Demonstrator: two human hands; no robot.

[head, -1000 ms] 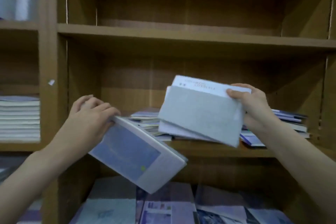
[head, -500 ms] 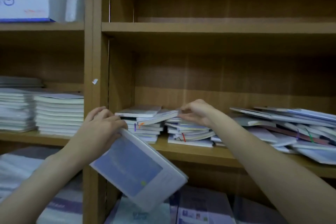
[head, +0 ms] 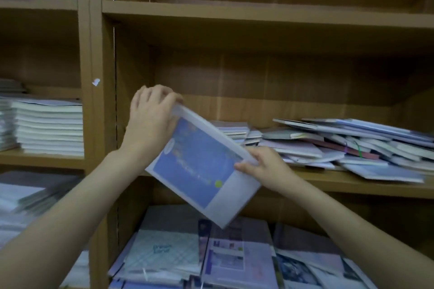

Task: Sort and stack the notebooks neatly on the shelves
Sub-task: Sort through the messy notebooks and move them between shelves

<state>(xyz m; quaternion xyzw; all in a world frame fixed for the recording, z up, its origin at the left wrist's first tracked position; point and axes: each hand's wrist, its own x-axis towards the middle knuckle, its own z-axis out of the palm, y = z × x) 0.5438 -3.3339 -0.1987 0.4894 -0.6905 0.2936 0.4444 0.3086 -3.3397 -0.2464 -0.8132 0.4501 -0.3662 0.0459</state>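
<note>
Here both hands grasp the tilted blue notebook [head: 199, 166]: left hand [head: 150, 119] at its top corner, right hand [head: 263, 166] pinching its right edge.

Brown wooden shelving unit [head: 258, 14] fills view, laminate grain on back panel [head: 270, 82]. Vertical divider [head: 96, 54] splits left bay from wider right bay. Small white paper scrap [head: 95, 82] stuck on divider. Upper right compartment dark, shadowed. Light dim, warm, soft shadows under each board.

White paper scrap [head: 96, 82] stuck on wooden upright [head: 97, 54].
</note>
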